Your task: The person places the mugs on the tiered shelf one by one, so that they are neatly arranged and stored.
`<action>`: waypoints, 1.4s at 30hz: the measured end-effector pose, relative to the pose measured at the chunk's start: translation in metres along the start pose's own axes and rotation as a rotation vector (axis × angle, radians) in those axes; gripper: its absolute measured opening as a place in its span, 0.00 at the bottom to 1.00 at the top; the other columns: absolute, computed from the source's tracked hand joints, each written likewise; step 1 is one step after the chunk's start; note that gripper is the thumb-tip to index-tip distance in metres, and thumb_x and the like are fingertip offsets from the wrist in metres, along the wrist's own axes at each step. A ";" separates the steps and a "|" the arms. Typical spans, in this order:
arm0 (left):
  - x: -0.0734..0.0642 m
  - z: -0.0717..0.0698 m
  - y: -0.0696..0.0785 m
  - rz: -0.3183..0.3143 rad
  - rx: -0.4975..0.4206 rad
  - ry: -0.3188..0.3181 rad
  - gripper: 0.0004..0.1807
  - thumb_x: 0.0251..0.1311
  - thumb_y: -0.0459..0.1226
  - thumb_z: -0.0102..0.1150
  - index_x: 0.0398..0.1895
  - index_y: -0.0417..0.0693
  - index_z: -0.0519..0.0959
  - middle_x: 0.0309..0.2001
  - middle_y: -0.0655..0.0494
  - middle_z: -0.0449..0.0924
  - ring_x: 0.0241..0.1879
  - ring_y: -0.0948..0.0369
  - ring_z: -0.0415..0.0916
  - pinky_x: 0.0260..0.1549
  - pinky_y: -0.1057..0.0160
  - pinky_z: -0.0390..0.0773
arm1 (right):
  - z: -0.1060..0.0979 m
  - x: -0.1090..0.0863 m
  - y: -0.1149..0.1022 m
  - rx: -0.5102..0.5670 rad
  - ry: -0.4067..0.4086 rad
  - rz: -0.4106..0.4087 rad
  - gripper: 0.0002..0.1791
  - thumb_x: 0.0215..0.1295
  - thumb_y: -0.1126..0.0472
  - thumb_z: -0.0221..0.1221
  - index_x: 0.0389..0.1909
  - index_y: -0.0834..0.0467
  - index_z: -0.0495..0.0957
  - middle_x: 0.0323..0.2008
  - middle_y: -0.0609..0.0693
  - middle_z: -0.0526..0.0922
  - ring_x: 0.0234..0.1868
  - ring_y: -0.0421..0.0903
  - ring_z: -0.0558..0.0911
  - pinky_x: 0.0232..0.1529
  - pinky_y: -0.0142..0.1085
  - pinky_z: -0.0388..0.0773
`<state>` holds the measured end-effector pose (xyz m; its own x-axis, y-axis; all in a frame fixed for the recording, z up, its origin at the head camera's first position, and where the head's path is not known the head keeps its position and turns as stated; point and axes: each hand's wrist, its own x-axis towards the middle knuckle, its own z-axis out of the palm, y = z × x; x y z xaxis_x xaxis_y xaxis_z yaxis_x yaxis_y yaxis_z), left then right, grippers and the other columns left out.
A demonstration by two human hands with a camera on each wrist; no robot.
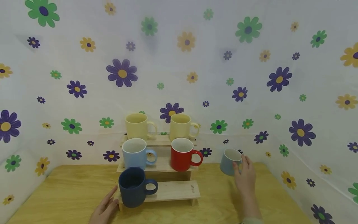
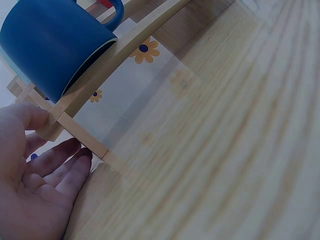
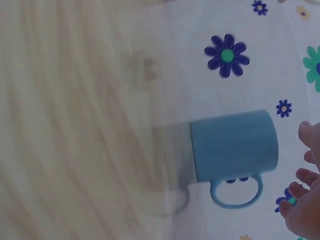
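A blue-grey mug stands on the table at the right. My right hand is beside it, overlapping its handle side in the head view. In the right wrist view a gap shows between the loosely bent fingers and the mug, whose handle is free. My left hand is at the left end of the wooden tiered stand. Its fingertips touch the end of the lowest step and its leg, and the palm is turned toward them. On that step, near this hand, sits a dark blue mug.
The middle step carries a light blue mug and a red mug. Two yellow mugs stand on the top step, handles to the right. A flower-print cloth hangs behind and beside the wooden table.
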<state>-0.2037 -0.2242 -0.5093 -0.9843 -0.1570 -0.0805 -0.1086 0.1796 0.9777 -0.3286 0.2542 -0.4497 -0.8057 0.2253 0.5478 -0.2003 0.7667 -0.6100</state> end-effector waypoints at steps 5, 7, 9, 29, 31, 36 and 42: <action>0.000 0.002 0.000 0.002 -0.003 0.014 0.39 0.67 0.54 0.51 0.74 0.44 0.55 0.65 0.34 0.63 0.62 0.46 0.66 0.56 0.53 0.73 | -0.006 0.011 0.016 -0.103 -0.138 0.011 0.35 0.72 0.52 0.51 0.70 0.68 0.53 0.67 0.72 0.53 0.62 0.76 0.57 0.57 0.71 0.55; -0.001 0.002 0.000 0.002 -0.005 0.008 0.38 0.68 0.52 0.50 0.74 0.43 0.54 0.66 0.35 0.61 0.62 0.47 0.65 0.55 0.54 0.73 | -0.008 0.016 0.023 -0.150 -0.231 0.046 0.37 0.74 0.47 0.47 0.72 0.67 0.48 0.69 0.71 0.48 0.64 0.76 0.54 0.58 0.71 0.53; -0.001 0.002 0.000 0.007 -0.003 0.002 0.37 0.69 0.50 0.50 0.74 0.42 0.54 0.68 0.36 0.59 0.63 0.49 0.63 0.56 0.55 0.73 | -0.010 0.021 0.029 -0.190 -0.305 0.058 0.39 0.75 0.45 0.43 0.73 0.66 0.45 0.69 0.72 0.47 0.64 0.76 0.53 0.59 0.70 0.52; 0.000 0.001 0.000 -0.009 0.067 -0.009 0.39 0.68 0.55 0.48 0.74 0.43 0.53 0.72 0.38 0.49 0.67 0.40 0.55 0.61 0.44 0.64 | -0.004 0.030 0.035 0.030 -0.459 0.176 0.44 0.75 0.43 0.42 0.72 0.70 0.34 0.66 0.79 0.47 0.65 0.76 0.52 0.64 0.65 0.50; 0.001 0.001 0.000 -0.009 0.069 -0.009 0.39 0.68 0.55 0.48 0.74 0.43 0.53 0.72 0.37 0.50 0.67 0.40 0.56 0.61 0.45 0.65 | -0.002 0.026 0.035 0.089 -0.437 0.238 0.45 0.74 0.42 0.44 0.73 0.67 0.33 0.68 0.78 0.45 0.67 0.74 0.50 0.65 0.64 0.48; 0.000 0.001 -0.001 -0.006 0.036 -0.011 0.38 0.68 0.53 0.49 0.74 0.44 0.53 0.71 0.36 0.53 0.67 0.43 0.57 0.59 0.49 0.68 | 0.003 0.019 0.036 0.175 -0.353 0.304 0.46 0.71 0.41 0.48 0.74 0.65 0.38 0.68 0.75 0.47 0.68 0.72 0.50 0.66 0.62 0.48; 0.000 0.001 0.000 -0.009 0.021 -0.018 0.40 0.67 0.56 0.50 0.74 0.45 0.54 0.72 0.38 0.50 0.68 0.43 0.55 0.60 0.50 0.68 | 0.004 0.015 0.035 0.270 -0.307 0.361 0.45 0.69 0.44 0.54 0.72 0.65 0.44 0.69 0.69 0.49 0.69 0.69 0.51 0.68 0.58 0.48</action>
<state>-0.2040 -0.2236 -0.5098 -0.9857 -0.1410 -0.0926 -0.1197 0.1984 0.9728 -0.3498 0.2816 -0.4651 -0.9675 0.2287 0.1082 0.0160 0.4820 -0.8760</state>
